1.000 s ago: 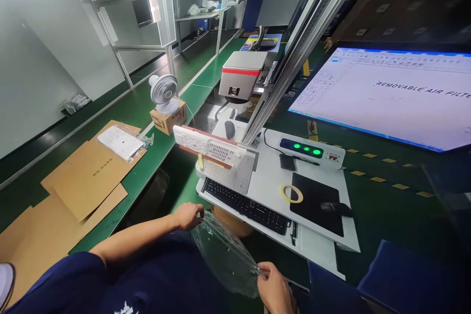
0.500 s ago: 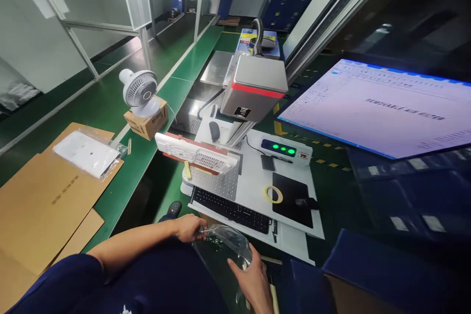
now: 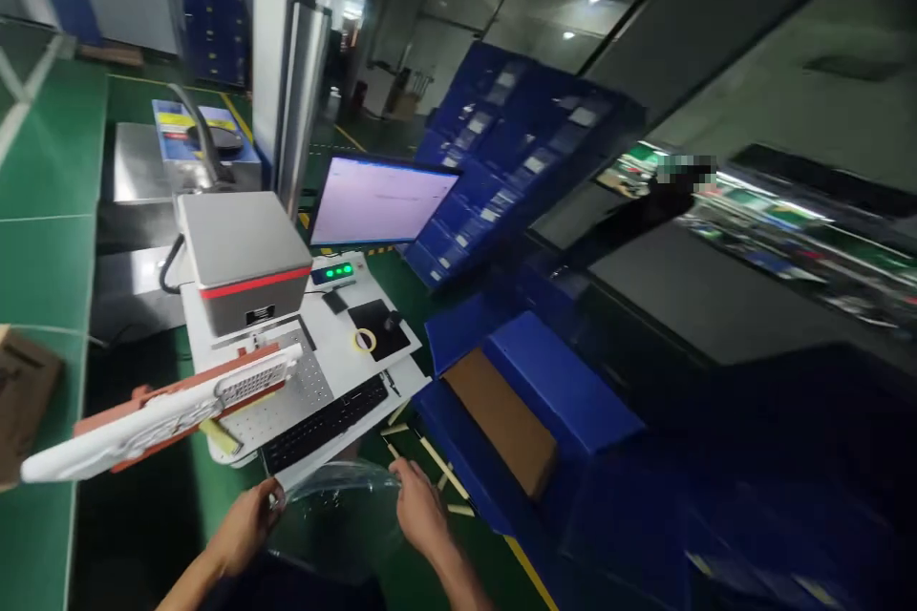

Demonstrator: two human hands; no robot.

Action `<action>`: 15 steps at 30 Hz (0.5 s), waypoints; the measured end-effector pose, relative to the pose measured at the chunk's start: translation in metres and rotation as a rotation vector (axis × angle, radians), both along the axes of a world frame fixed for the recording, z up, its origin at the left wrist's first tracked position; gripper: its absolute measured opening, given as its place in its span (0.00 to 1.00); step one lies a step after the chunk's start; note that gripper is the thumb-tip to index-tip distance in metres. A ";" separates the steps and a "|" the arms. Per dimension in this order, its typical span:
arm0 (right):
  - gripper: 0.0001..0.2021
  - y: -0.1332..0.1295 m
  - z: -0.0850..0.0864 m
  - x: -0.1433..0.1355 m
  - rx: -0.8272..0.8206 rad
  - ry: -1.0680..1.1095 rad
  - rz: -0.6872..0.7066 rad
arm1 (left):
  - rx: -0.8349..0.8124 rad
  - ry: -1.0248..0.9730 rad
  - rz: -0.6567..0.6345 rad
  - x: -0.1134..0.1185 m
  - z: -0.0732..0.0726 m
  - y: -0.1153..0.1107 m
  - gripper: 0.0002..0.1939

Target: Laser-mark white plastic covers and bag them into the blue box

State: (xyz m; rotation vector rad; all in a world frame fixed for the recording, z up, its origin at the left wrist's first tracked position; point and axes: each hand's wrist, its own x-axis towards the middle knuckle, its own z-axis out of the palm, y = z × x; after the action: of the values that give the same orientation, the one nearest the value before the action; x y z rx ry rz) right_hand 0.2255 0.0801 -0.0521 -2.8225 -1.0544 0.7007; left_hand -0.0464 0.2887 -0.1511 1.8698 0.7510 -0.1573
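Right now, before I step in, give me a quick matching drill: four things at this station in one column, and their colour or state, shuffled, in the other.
Things:
1. clear plastic bag
2. monitor
3. tape roll
4. open crate

States:
A. blue, with a brown cardboard sheet inside
B. yellow ring lying flat beside the black mouse pad
C. held at its rim by the left hand and right hand
D. lit, showing a pale window

Pairs: 1-C, 2-D, 3-B, 4-A
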 end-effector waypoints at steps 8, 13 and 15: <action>0.26 -0.011 -0.031 -0.019 0.080 -0.002 -0.059 | -0.081 -0.112 -0.132 0.008 0.005 0.006 0.19; 0.20 0.006 -0.039 -0.019 0.179 -0.047 -0.061 | 0.020 -0.023 -0.079 -0.008 -0.002 0.012 0.10; 0.19 0.015 -0.034 -0.020 0.217 -0.016 -0.043 | 0.050 -0.009 -0.061 -0.017 -0.006 0.013 0.09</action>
State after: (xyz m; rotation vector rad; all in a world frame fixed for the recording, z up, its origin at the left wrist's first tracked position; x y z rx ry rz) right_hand 0.2054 0.0953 -0.0865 -2.6604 -1.0025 0.5251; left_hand -0.0637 0.3015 -0.1571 1.9411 0.6974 -0.1701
